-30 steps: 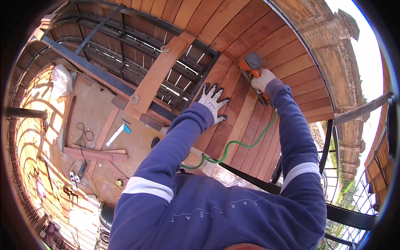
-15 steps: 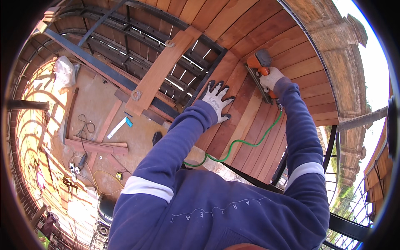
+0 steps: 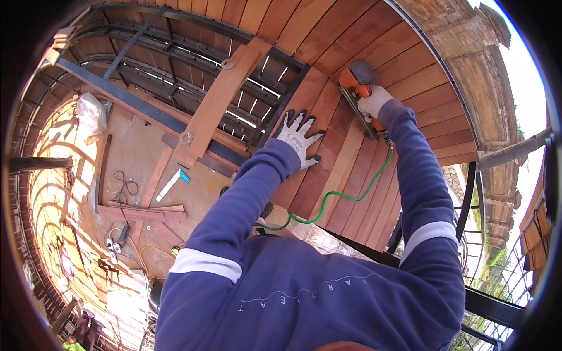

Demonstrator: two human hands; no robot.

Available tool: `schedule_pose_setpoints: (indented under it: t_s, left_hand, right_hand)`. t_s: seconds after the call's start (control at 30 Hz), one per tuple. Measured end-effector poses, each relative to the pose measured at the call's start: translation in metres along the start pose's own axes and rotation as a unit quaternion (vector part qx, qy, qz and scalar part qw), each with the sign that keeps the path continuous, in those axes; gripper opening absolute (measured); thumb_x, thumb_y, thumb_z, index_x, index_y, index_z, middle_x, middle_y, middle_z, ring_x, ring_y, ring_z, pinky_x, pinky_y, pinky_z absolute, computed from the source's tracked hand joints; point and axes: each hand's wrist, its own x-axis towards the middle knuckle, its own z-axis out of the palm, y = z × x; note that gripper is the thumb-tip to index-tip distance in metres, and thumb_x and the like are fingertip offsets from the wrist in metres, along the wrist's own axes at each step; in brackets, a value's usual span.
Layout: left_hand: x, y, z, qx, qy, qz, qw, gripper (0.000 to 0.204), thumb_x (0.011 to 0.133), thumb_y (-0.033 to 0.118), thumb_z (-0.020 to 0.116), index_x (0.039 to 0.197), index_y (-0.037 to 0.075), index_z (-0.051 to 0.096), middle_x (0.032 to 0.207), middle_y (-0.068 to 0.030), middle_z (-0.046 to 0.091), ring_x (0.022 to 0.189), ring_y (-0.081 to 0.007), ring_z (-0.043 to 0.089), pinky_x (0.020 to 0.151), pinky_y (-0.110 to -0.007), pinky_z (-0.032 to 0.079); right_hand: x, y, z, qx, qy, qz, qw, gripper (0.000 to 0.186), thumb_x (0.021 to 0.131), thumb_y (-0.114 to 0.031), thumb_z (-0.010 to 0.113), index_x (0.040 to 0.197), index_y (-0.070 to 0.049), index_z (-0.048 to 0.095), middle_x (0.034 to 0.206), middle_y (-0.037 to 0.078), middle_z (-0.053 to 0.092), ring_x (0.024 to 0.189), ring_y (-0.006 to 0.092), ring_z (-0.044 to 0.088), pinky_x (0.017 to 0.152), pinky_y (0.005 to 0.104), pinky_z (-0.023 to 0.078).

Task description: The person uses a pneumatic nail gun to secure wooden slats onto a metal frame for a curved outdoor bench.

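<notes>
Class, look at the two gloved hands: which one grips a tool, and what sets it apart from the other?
The right hand: it is closed around the orange tool, while the left hand is spread open on the boards.

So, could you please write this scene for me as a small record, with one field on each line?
Left hand: left hand, gloved, fingers spread on the wooden planks
Right hand: right hand, gloved, gripping an orange and grey tool, seemingly a nail gun
Hose: green hose, running from the tool across the planks
Frame: loose board lying across a dark metal frame, with two coils on it
Floor: white-and-blue tool and wooden pieces
</notes>
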Motion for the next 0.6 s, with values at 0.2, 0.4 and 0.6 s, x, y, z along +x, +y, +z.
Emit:
schedule_pose_setpoints:
  t_s: [0.2,0.4,0.6]
  left_hand:
    - [-0.005,0.001,-0.004,0.014,0.000,-0.011,1.000,0.077,0.093,0.069,0.047,0.157,0.027,0.040,0.168,-0.0143,0.024,0.156,-0.0369,0.013,0.125,-0.059,0.001]
    - [0.000,0.006,-0.007,0.021,0.006,-0.020,1.000,0.078,0.092,0.069,0.051,0.156,0.026,0.041,0.167,-0.0144,0.025,0.156,-0.0368,0.014,0.126,-0.057,0.002]
    - [0.004,0.053,0.009,0.008,0.048,0.031,0.998,0.074,0.094,0.058,0.054,0.155,0.018,0.042,0.164,-0.0131,0.033,0.154,-0.0351,0.021,0.125,-0.058,0.008]
  right_hand:
    - [-0.051,-0.005,-0.012,0.004,0.008,0.024,1.000,0.033,0.077,-0.023,0.066,0.100,-0.001,0.068,0.078,0.017,0.070,0.073,0.0321,0.070,0.069,0.0415,0.054]
    - [-0.069,0.032,-0.010,0.024,0.035,0.053,0.998,0.030,0.079,-0.023,0.064,0.098,0.000,0.068,0.080,0.017,0.070,0.075,0.0323,0.069,0.069,0.0424,0.052]
    - [-0.057,0.039,-0.006,-0.007,0.033,0.059,0.998,0.031,0.078,-0.024,0.064,0.098,0.000,0.068,0.085,0.019,0.071,0.081,0.0343,0.070,0.072,0.0432,0.052]
